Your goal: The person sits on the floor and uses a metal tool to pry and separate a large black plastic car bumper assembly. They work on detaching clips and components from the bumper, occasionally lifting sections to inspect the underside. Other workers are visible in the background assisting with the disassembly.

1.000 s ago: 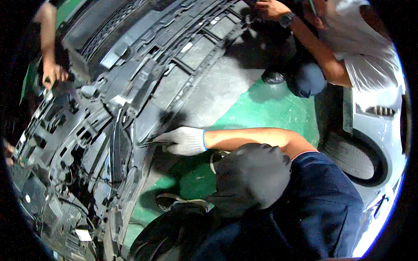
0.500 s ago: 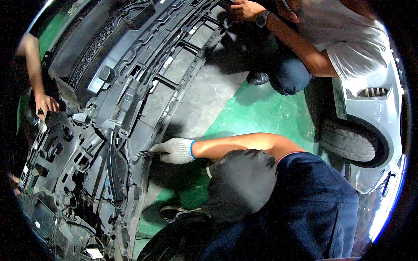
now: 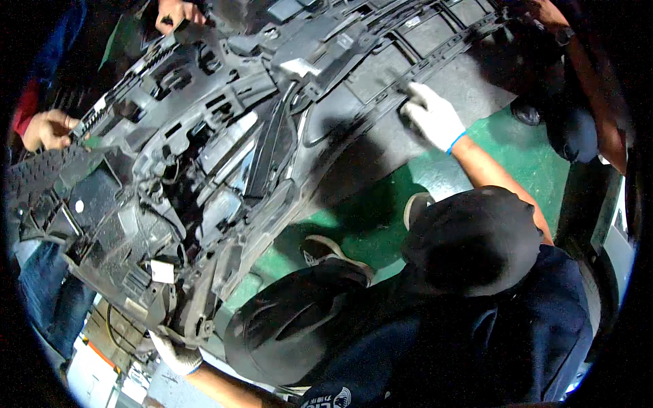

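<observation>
Bumper (image 3: 235,102) end at L grip (image 3: 175,355), edge prob. at R grip (image 3: 434,117)

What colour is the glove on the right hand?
The glove is white with a blue edge; the head view shows it.

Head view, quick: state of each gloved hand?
Left hand: at the corner of the bumper; fingers partly hidden, grip cannot be told.
Right hand: open at the bumper's edge, nothing visibly held.

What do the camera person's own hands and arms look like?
The left hand and right hand each wear a white knitted glove with a thin blue cuff edge. Both forearms look bare, and the shirt is dark navy cloth.
</observation>
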Demonstrator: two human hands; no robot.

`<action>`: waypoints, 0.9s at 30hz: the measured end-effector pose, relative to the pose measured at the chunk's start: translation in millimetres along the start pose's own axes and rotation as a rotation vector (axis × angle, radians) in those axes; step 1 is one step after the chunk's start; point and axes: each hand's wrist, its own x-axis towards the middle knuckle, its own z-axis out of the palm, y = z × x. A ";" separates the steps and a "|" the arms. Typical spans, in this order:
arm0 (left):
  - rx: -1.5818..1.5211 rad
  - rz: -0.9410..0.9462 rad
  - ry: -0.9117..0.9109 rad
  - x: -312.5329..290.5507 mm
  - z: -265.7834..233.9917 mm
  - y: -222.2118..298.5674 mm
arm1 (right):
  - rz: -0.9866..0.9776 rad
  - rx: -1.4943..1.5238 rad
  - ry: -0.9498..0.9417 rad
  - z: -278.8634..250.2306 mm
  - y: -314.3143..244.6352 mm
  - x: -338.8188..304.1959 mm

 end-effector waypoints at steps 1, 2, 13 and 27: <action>0.073 -0.006 0.027 -1.1 9.0 2.2 | -0.006 0.005 0.039 -5.6 -7.0 7.7; 0.168 0.070 0.040 -3.5 4.4 -4.2 | 0.098 0.140 -0.030 -10.8 -16.6 10.2; 0.936 0.773 0.183 -25.9 110.8 12.5 | -0.414 0.107 -0.709 64.1 -65.4 -48.0; 0.870 0.650 0.307 -24.8 90.2 0.9 | -0.577 0.006 -0.810 79.9 -91.3 -54.4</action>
